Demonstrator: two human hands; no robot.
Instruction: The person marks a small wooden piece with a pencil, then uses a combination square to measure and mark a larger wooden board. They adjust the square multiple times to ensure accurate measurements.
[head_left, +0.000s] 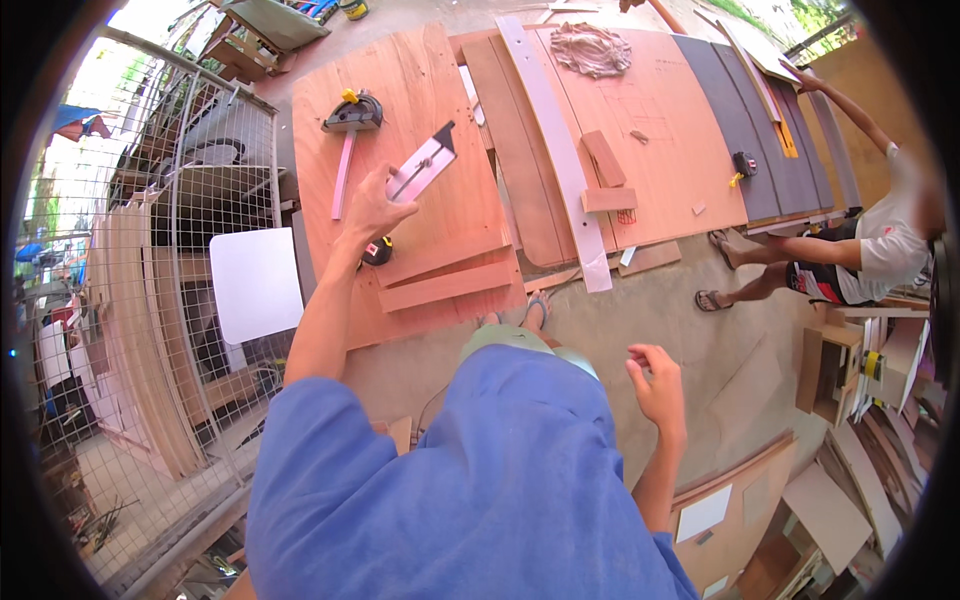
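Observation:
My left hand [372, 208] reaches over a wooden sheet and is closed on a flat, pale metal tool with a black end [424, 170]. A wing-like fastener sits along the tool's middle; its exact kind is unclear. Beyond it lies a miter gauge [352, 115] with a dark half-round head, a yellow knob and a long pale bar. Close to my left wrist is a black and yellow tape measure [377, 250]. Two wood strips [445, 286] rest near the sheet's front edge. Down at my right side, my right hand [657, 387] hangs with fingers loosely apart, holding nothing.
A long pale board [556, 150] crosses the panels, beside small wood blocks [603, 160] and a crumpled cloth [590, 50]. Another tape measure [743, 165] lies right. A person [880, 240] stands there, one hand on a board. Wire mesh [150, 300] borders the left.

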